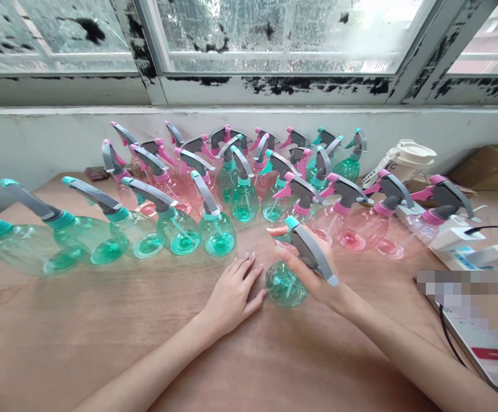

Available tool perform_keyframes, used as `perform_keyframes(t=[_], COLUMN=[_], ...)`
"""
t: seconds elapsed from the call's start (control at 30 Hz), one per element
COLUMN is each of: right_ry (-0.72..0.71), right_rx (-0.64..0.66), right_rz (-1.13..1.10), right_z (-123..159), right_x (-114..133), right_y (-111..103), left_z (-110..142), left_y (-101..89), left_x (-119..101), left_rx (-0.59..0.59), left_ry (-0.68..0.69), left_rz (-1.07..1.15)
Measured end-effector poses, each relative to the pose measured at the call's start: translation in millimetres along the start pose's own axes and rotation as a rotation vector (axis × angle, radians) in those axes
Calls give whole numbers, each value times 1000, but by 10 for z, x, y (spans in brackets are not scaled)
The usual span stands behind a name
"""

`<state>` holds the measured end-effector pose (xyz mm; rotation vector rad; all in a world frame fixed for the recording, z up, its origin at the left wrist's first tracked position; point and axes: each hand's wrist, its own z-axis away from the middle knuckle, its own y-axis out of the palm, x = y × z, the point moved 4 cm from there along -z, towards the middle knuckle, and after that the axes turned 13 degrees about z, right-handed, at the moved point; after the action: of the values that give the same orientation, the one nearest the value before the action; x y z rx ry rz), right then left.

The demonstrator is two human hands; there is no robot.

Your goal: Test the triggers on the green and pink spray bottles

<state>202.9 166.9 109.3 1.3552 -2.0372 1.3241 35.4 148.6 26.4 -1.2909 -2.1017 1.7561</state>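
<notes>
My right hand is wrapped round the neck of a green spray bottle with a grey and teal trigger head. The bottle is close to the tabletop; its neck is hidden by my fingers. Just left of it, my left hand lies flat on the wooden table with fingers spread, its thumb near the bottle's side. A green spray bottle stands beyond my left fingertips, at the end of a row of green ones. Past my right hand stands a row of pink spray bottles.
Several more pink and green bottles are crowded at the back by the wall. A white cup, a brown paper bag and a white power strip with cables are on the right. Nearer lies a partly blurred flat device.
</notes>
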Motion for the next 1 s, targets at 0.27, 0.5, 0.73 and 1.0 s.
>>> perform_keyframes(t=[0.27, 0.5, 0.73, 1.0], right_ry=[-24, -16, 19, -18], right_rx=[-113, -50, 47, 63], right_rz=[110, 70, -55, -6], right_z=[46, 26, -5, -59], right_x=[-24, 21, -23, 58], right_y=[14, -13, 6, -28], left_z=[8, 9, 1, -9], left_y=[3, -4, -4, -4], left_x=[4, 1, 6, -2], left_rx=[-9, -14, -20, 12], left_ry=[-7, 3, 5, -12], left_rz=[6, 6, 15, -3])
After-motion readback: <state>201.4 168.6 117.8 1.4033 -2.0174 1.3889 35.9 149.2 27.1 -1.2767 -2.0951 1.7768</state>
